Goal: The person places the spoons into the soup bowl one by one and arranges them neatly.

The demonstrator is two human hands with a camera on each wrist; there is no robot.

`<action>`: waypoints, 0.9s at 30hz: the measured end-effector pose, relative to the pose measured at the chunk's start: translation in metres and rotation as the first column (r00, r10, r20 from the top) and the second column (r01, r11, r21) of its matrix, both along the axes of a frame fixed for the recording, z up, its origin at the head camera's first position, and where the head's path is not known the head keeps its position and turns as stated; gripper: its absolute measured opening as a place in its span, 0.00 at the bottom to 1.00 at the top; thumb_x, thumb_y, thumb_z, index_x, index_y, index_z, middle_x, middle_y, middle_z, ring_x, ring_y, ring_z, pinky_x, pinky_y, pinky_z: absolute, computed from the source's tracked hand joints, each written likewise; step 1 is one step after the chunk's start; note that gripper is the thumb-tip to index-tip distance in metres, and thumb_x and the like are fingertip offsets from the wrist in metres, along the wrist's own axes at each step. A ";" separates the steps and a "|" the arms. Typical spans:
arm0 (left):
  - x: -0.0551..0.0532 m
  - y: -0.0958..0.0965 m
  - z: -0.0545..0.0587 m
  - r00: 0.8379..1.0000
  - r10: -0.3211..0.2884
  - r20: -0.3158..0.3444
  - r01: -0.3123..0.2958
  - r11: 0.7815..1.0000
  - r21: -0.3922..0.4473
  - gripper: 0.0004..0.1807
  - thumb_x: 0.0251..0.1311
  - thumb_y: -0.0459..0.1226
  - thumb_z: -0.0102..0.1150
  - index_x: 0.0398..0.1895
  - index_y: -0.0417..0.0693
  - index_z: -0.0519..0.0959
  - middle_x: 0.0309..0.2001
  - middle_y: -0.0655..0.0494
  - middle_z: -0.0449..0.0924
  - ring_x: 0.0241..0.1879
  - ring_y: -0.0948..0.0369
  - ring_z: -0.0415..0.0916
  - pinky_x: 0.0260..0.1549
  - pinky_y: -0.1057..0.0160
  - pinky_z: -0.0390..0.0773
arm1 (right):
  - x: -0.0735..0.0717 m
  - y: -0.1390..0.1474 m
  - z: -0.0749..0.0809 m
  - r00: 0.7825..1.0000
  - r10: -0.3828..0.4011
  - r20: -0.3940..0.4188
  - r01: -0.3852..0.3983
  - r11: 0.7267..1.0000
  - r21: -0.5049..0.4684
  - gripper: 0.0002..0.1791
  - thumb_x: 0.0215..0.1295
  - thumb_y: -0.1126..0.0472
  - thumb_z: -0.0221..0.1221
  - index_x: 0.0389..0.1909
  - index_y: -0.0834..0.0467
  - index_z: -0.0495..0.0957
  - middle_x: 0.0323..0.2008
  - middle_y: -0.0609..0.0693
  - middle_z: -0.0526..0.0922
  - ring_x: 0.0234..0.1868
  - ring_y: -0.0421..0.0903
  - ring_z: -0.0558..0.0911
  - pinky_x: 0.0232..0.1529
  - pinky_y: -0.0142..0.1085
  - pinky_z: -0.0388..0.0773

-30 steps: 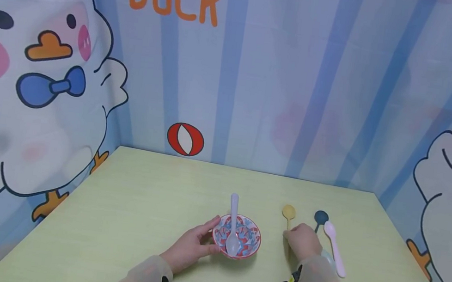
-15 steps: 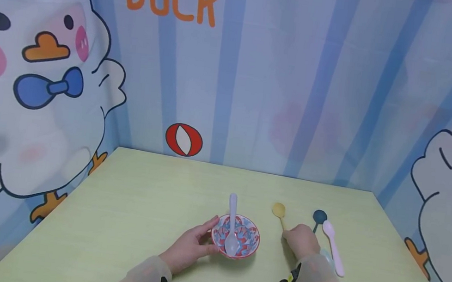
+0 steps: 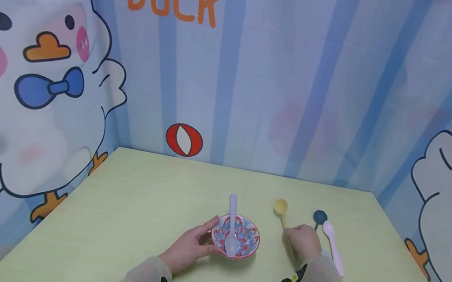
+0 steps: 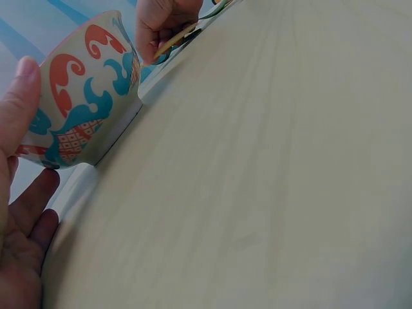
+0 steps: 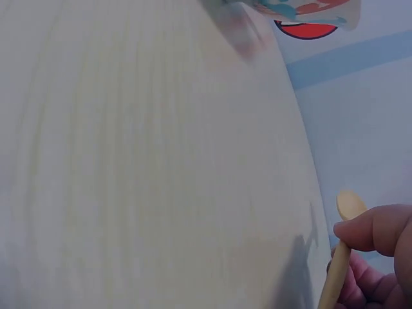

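A small bowl with a red and blue pattern is gripped at its left side by my left hand. Its outer wall shows in the left wrist view, the thumb against the side and fingers beneath. Inside the bowl leans a pale lilac spoon, handle pointing away. To the right, my right hand pinches a yellow spoon by its handle between thumb and fingers, its round head pointing away. The right wrist view shows the thumb across the spoon's handle.
Beyond the right hand lie a dark blue spoon and a pink spoon on the pale yellow table. A light blue thing is mostly hidden by the right hand. A printed curtain stands behind the table.
In my right hand the yellow spoon's head has swung left and then risen slightly. The left hand, bowl and lilac spoon stay as they were.
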State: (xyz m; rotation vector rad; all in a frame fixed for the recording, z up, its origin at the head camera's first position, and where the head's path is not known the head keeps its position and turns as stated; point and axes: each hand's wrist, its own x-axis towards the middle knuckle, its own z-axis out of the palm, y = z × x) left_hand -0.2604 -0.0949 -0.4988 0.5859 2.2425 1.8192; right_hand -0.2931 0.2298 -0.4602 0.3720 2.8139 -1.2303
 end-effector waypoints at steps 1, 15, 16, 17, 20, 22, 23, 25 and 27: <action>0.000 0.000 0.000 1.000 -0.001 0.000 0.001 1.000 0.000 0.44 0.54 0.44 0.68 0.74 0.61 0.58 0.75 0.62 0.50 0.68 0.52 0.60 0.66 0.52 0.60 | 0.000 0.000 0.001 1.000 -0.007 -0.010 0.006 1.000 -0.020 0.20 0.58 0.55 0.58 0.42 0.69 0.78 0.34 0.56 0.80 0.33 0.51 0.75 0.30 0.38 0.72; -0.002 0.000 -0.001 1.000 -0.002 -0.006 0.002 1.000 -0.002 0.44 0.53 0.45 0.68 0.74 0.61 0.58 0.75 0.61 0.50 0.68 0.52 0.61 0.66 0.51 0.60 | -0.005 -0.007 0.011 0.997 -0.014 -0.082 -0.019 0.920 -0.391 0.16 0.65 0.61 0.56 0.41 0.73 0.79 0.24 0.50 0.82 0.27 0.41 0.75 0.29 0.30 0.70; -0.002 0.000 -0.001 1.000 -0.004 -0.010 0.004 1.000 0.000 0.44 0.53 0.45 0.68 0.74 0.60 0.58 0.75 0.60 0.50 0.67 0.51 0.62 0.66 0.51 0.61 | -0.005 -0.007 0.012 0.996 -0.014 -0.083 -0.023 0.907 -0.422 0.17 0.66 0.61 0.56 0.43 0.75 0.78 0.24 0.50 0.82 0.27 0.41 0.76 0.29 0.29 0.70; -0.002 0.000 -0.001 1.000 -0.006 -0.012 0.006 1.000 0.001 0.44 0.54 0.45 0.68 0.74 0.60 0.58 0.75 0.60 0.50 0.67 0.51 0.62 0.65 0.51 0.61 | -0.005 -0.007 0.013 0.997 -0.016 -0.082 -0.022 0.895 -0.446 0.18 0.66 0.61 0.56 0.45 0.75 0.77 0.25 0.50 0.82 0.26 0.40 0.77 0.29 0.29 0.70; -0.001 0.000 -0.001 1.000 -0.011 -0.014 0.011 1.000 0.010 0.44 0.54 0.44 0.68 0.74 0.59 0.58 0.75 0.59 0.50 0.66 0.51 0.63 0.65 0.52 0.62 | -0.004 -0.007 0.015 0.996 -0.028 -0.088 -0.018 0.876 -0.482 0.19 0.67 0.61 0.56 0.48 0.75 0.76 0.26 0.50 0.82 0.28 0.41 0.79 0.32 0.30 0.71; -0.001 0.001 -0.001 1.000 -0.014 -0.012 0.015 1.000 0.020 0.44 0.54 0.43 0.68 0.74 0.58 0.58 0.75 0.58 0.50 0.66 0.51 0.64 0.64 0.53 0.64 | -0.003 -0.007 0.017 0.995 -0.032 -0.091 -0.017 0.871 -0.491 0.20 0.67 0.61 0.56 0.49 0.75 0.75 0.28 0.50 0.82 0.28 0.41 0.80 0.35 0.31 0.73; 0.000 0.001 0.000 1.000 -0.016 -0.010 0.016 1.000 0.024 0.44 0.54 0.43 0.68 0.74 0.58 0.58 0.75 0.58 0.50 0.65 0.52 0.65 0.64 0.53 0.64 | -0.003 -0.007 0.017 0.995 -0.035 -0.091 -0.014 0.869 -0.495 0.20 0.67 0.61 0.56 0.49 0.75 0.75 0.28 0.50 0.82 0.29 0.41 0.80 0.36 0.32 0.74; 0.000 0.001 0.000 1.000 -0.019 -0.009 0.019 0.999 0.029 0.44 0.54 0.42 0.67 0.74 0.58 0.58 0.75 0.58 0.50 0.65 0.52 0.65 0.63 0.54 0.65 | -0.001 -0.007 0.018 0.995 -0.039 -0.092 -0.013 0.867 -0.499 0.20 0.67 0.61 0.56 0.50 0.75 0.74 0.29 0.51 0.82 0.29 0.41 0.80 0.37 0.33 0.76; 0.001 0.001 0.000 1.000 -0.019 -0.012 0.020 0.999 0.027 0.44 0.54 0.43 0.67 0.74 0.56 0.57 0.75 0.58 0.49 0.65 0.52 0.66 0.63 0.54 0.66 | -0.001 -0.006 0.019 0.995 -0.038 -0.091 -0.013 0.865 -0.501 0.20 0.67 0.62 0.56 0.51 0.75 0.73 0.30 0.51 0.82 0.29 0.41 0.80 0.37 0.34 0.76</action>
